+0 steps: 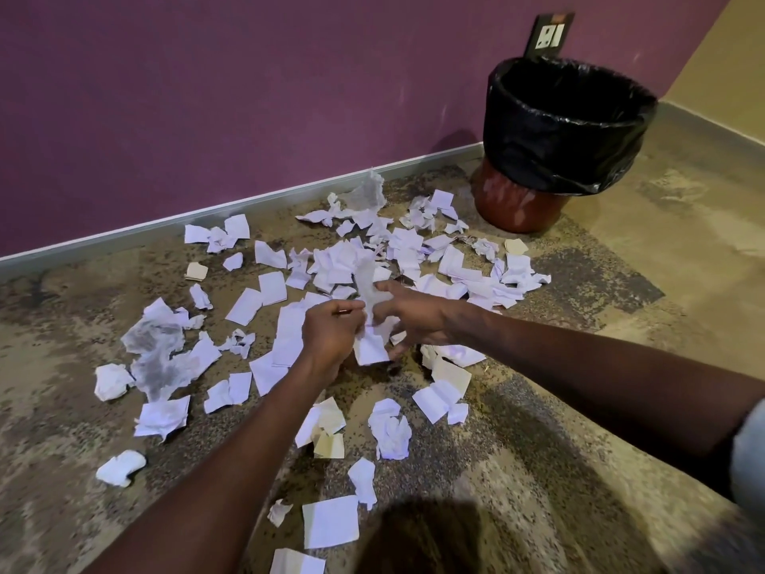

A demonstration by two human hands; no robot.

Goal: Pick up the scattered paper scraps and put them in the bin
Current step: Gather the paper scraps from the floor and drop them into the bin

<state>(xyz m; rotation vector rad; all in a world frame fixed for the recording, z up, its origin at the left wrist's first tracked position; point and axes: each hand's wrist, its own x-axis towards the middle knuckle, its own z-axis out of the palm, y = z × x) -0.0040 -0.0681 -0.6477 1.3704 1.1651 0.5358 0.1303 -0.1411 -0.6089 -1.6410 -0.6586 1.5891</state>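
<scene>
Purple wall meets a speckled brown floor along a pale skirting strip, and a tan wall closes the corner on the right. We see a wall socket just above the bin, which stands upright in that corner, a reddish tub lined with a black bag folded over its rim. From this angle we cannot tell whether anything lies inside.

Across the floor between us and the bin we see the paper scraps spread in a wide patch: flat white rectangles, crumpled balls, a few cream pieces and some thin grey tissue-like sheets on the left. The nearest scraps lie just beside the bin's base; others reach close to the skirting strip and down toward the bottom edge of the view.

Our left hand is curled, its fingers and thumb gripping a small bunch of white paper held above the floor. Our right hand is beside it, fingers bent around the same bunch, with a blurred grey strip rising from between the two hands. Both bare forearms reach in from the lower edge, and a grey sleeve shows at the far right.
</scene>
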